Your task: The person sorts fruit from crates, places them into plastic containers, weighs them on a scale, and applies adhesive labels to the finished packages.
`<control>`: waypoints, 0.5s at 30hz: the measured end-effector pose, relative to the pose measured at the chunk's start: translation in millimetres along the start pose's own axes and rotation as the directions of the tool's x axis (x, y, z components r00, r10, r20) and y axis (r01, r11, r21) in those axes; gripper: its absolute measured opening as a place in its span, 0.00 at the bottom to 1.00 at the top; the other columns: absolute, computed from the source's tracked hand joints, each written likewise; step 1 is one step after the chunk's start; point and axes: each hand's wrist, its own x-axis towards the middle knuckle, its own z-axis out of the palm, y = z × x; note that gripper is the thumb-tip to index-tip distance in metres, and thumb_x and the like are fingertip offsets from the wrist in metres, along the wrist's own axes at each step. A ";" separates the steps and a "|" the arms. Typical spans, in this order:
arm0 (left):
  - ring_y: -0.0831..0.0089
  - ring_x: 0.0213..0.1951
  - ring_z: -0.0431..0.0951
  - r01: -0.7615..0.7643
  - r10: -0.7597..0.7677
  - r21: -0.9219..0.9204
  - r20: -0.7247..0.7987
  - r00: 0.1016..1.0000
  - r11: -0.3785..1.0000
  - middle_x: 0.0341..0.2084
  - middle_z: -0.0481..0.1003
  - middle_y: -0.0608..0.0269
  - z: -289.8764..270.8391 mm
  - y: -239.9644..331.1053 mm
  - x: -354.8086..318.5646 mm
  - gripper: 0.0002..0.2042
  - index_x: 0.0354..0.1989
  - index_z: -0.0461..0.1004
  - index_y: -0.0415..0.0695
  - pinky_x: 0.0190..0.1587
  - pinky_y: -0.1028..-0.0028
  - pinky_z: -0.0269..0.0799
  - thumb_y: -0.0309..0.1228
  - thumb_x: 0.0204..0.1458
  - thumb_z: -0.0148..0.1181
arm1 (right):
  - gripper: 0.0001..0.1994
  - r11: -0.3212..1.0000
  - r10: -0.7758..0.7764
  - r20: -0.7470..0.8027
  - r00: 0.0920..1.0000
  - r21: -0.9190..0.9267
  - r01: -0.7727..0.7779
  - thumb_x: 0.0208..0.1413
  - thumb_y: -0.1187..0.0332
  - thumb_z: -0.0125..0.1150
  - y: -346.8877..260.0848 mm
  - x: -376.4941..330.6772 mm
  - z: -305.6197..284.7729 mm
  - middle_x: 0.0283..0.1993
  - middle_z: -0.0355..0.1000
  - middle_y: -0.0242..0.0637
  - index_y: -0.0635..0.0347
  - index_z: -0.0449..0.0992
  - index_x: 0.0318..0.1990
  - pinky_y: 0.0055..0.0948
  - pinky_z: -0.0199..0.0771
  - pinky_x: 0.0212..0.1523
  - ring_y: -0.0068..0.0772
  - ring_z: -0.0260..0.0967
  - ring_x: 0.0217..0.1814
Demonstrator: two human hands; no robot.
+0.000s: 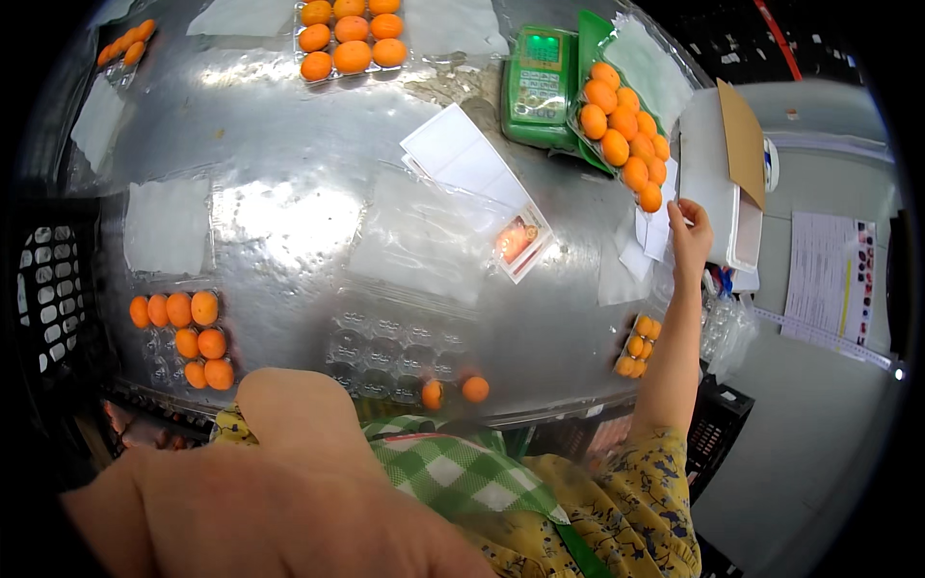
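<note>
My right hand [691,236] reaches out at the right. Its thumb and fingers pinch together by white paper slips [657,226] and the near end of a clear tray of round orange fruits [623,123]; what they hold is too small to tell. That tray lies tilted on a green weighing scale [540,87] with a lit display. My left hand [279,491] looms large and blurred at the lower left, close to the camera, its fingers hidden. Beyond it, an open clear clamshell tray [385,347] holds a fruit [433,393] at its near edge, with another fruit [475,388] beside it.
A partly filled tray of fruits [202,337] lies left, a fuller tray [352,39] at the back. Printed label sheets [472,164] lie mid-table. A black crate [53,289] stands left; a white box with a cardboard flap [742,144] stands right. Smaller fruits [638,347] fill a pack near right.
</note>
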 end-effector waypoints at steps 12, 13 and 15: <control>0.77 0.25 0.67 0.092 -0.094 0.036 0.049 0.994 0.995 0.23 0.68 0.62 -19.3 -14.3 15.0 0.11 0.40 0.69 0.38 0.32 0.75 0.67 0.32 0.57 0.45 | 0.15 0.971 0.128 0.007 0.992 0.202 -0.127 0.49 0.62 0.61 3.0 36.5 18.5 0.29 0.72 0.34 0.66 0.75 0.38 0.21 0.67 0.27 0.22 0.68 0.27; 0.77 0.25 0.67 0.114 -0.116 0.044 0.054 0.992 0.993 0.23 0.68 0.62 -28.4 -20.8 18.8 0.11 0.41 0.69 0.38 0.32 0.75 0.67 0.32 0.57 0.45 | 0.15 0.963 0.160 -0.001 0.987 0.219 -0.156 0.49 0.62 0.61 11.2 44.5 19.3 0.29 0.72 0.33 0.65 0.75 0.37 0.21 0.67 0.26 0.22 0.68 0.27; 0.78 0.25 0.67 0.159 -0.165 0.098 0.052 0.985 0.982 0.24 0.68 0.62 -55.6 -41.8 25.2 0.12 0.41 0.69 0.38 0.32 0.76 0.67 0.33 0.57 0.45 | 0.15 0.952 0.208 -0.024 0.978 0.235 -0.196 0.49 0.60 0.60 37.5 61.6 26.2 0.27 0.72 0.33 0.64 0.75 0.37 0.21 0.67 0.25 0.22 0.68 0.26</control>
